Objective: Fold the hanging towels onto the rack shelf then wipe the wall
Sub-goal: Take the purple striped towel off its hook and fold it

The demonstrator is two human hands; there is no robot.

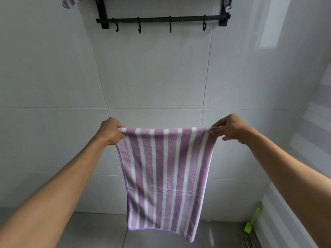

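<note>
you stand facing a pale grey tiled wall (pixel 161 72), and the black rack (pixel 161 20) is fixed high on it; take that rack as your mark. four hooks hang from the rack's rail, all bare. at the rack's upper left, a bit of a second striped towel (pixel 69 1) pokes in at the frame's top edge. well below the rack, your left hand (pixel 112 131) pinches one top corner of the purple and white striped towel (pixel 164 176) and your right hand (pixel 231 129) pinches the other, fingers curled on the cloth, the top edge pulled taut between them. the towel hangs doubled, straight down, in front of the wall and clear of the rack. far below the rack to the right, a green brush (pixel 252 221) leans in the corner, and a floor drain (pixel 247 241) lies just beneath it on the grey floor (pixel 93 230).
</note>
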